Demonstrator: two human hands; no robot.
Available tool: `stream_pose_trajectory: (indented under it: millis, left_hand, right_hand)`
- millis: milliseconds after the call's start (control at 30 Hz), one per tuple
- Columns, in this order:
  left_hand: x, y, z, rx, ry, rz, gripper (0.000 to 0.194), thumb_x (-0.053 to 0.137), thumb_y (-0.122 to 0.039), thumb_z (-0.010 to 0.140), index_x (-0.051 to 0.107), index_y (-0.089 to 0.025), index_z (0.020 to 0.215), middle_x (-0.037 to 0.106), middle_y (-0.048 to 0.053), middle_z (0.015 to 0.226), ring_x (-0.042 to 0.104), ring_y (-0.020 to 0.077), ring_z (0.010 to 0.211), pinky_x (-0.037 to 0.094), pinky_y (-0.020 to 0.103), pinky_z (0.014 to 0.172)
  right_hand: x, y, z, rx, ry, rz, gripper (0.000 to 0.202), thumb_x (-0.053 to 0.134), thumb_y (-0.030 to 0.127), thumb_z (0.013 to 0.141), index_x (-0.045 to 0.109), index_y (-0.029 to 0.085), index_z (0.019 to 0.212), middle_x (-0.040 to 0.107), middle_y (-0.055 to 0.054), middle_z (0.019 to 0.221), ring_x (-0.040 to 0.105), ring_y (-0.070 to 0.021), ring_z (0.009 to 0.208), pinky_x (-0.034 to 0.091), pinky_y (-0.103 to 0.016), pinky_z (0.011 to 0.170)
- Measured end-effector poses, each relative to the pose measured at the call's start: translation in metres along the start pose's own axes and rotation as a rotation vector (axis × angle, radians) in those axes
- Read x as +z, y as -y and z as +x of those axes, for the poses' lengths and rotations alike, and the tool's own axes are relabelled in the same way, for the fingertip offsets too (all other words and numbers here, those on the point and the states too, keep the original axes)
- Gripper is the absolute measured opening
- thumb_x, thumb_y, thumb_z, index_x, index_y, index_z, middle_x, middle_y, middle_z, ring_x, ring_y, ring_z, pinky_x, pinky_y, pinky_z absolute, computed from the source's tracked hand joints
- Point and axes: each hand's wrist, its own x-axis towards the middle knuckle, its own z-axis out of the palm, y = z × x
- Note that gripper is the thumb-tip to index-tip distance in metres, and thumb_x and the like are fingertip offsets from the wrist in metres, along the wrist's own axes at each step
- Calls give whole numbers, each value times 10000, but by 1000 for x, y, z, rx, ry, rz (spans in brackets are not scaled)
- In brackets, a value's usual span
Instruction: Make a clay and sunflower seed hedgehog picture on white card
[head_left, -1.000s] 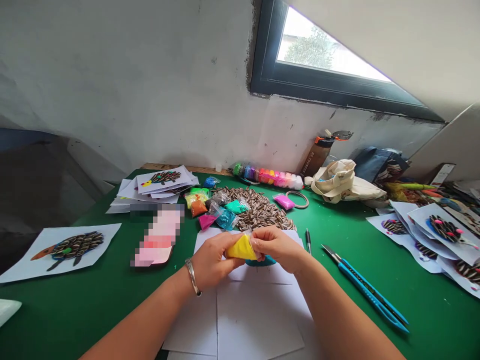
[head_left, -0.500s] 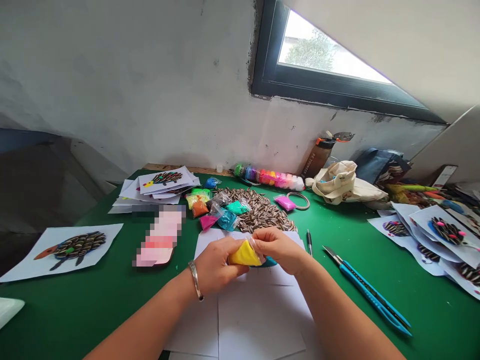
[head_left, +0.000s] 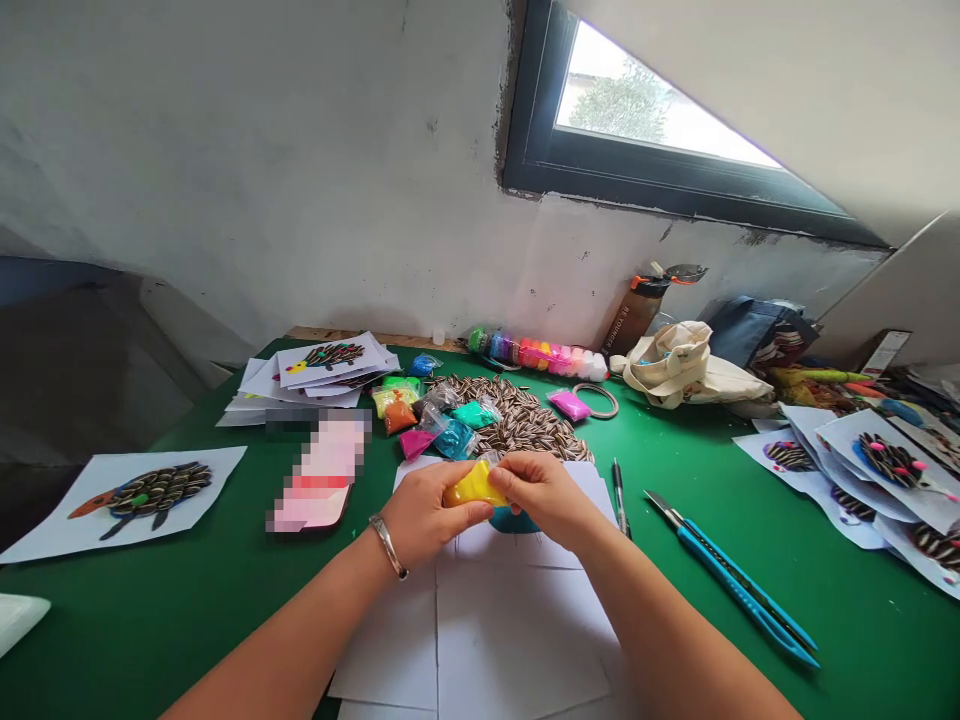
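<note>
Between my two hands is a small clear bag of yellow modelling clay. My left hand is closed around its left side, with the thumb along the bottom. My right hand pinches the bag's right end near the clear plastic edge. Below them lie white paper sheets, and a blue patch shows on the paper just under the bag, partly hidden by my hands. Beyond my hands spreads a heap of striped sunflower seeds, with several bags of coloured clay at its left.
At right lie a blue utility knife and a black pen. A blurred pink object and a seed-covered picture are at left. Stacked pictures, a cloth bag and a brown bottle stand farther off.
Both hands have moved slightly away from me and to the left with the yellow clay bag, which now lies flatter. More of the blue patch beneath shows.
</note>
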Motion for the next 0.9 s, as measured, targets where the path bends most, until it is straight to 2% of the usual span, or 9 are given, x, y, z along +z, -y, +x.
stream_pose_trajectory:
  millis: [133, 233, 300, 400, 467, 533, 700, 800, 900]
  left_hand:
    - [3, 9, 1, 23, -95, 124, 495, 633, -427, 759, 585, -183, 1187, 666, 67, 1067, 609, 220, 943, 486, 325, 823]
    - [3, 15, 0, 165, -303, 313, 542, 607, -408, 788, 527, -150, 1258, 561, 130, 1256, 486, 280, 1172, 386, 430, 998]
    - [3, 19, -1, 231, -392, 425, 505, 573, -376, 818, 518, -160, 1271, 506, 132, 1322, 407, 294, 1250, 332, 468, 1041]
    - [4, 27, 1, 239, -357, 534, 511, 558, -294, 824, 477, -155, 1308, 492, 127, 1345, 392, 303, 1265, 317, 493, 1046]
    - [5, 34, 4, 174, -309, 579, 551, 540, -202, 813, 423, -148, 1348, 501, 121, 1340, 405, 303, 1257, 322, 500, 1038]
    - [6, 42, 7, 90, -285, 601, 523, 505, -160, 820, 438, -166, 1338, 524, 103, 1322, 423, 302, 1243, 331, 502, 1026]
    - [9, 52, 12, 10, -274, 613, 366, 490, -178, 840, 583, -200, 1193, 573, 86, 1271, 452, 303, 1212, 306, 523, 1029]
    - [10, 51, 11, 17, -279, 593, 374, 507, -179, 826, 582, -197, 1192, 573, 99, 1267, 448, 304, 1213, 305, 521, 1030]
    - [10, 48, 9, 12, -281, 557, 394, 544, -196, 800, 579, -195, 1192, 565, 112, 1270, 432, 323, 1224, 296, 540, 1031]
  right_hand:
    - [3, -1, 3, 42, -30, 18, 283, 520, 393, 791, 555, 158, 639, 466, 29, 568, 450, -94, 508, 338, -208, 467]
    - [10, -3, 15, 30, -96, -103, 293, 470, 391, 813, 559, 159, 658, 471, 28, 548, 448, -93, 489, 343, -201, 454]
    - [17, -3, 28, 2, -99, -187, 311, 449, 393, 823, 550, 164, 638, 479, 27, 535, 460, -96, 492, 346, -198, 459]
    - [24, 0, 53, -25, -69, -293, 340, 440, 398, 829, 555, 170, 605, 515, 20, 528, 483, -99, 496, 338, -199, 471]
    - [22, 4, 71, -31, -71, -399, 367, 473, 397, 810, 546, 169, 533, 508, 13, 490, 471, -107, 491, 313, -212, 477]
    - [16, 9, 90, -36, -137, -509, 357, 494, 381, 796, 555, 168, 515, 533, -7, 516, 483, -127, 547, 301, -230, 513]
    - [9, 15, 135, -2, -284, -675, 294, 454, 341, 815, 656, 170, 685, 656, -80, 738, 554, -191, 727, 331, -264, 618]
    - [22, 9, 153, 25, -302, -699, 254, 510, 351, 785, 687, 169, 780, 682, -123, 859, 580, -238, 832, 362, -294, 694]
    - [35, 3, 164, 22, -315, -662, 203, 558, 287, 750, 695, 180, 855, 686, -125, 928, 584, -255, 897, 377, -318, 747]
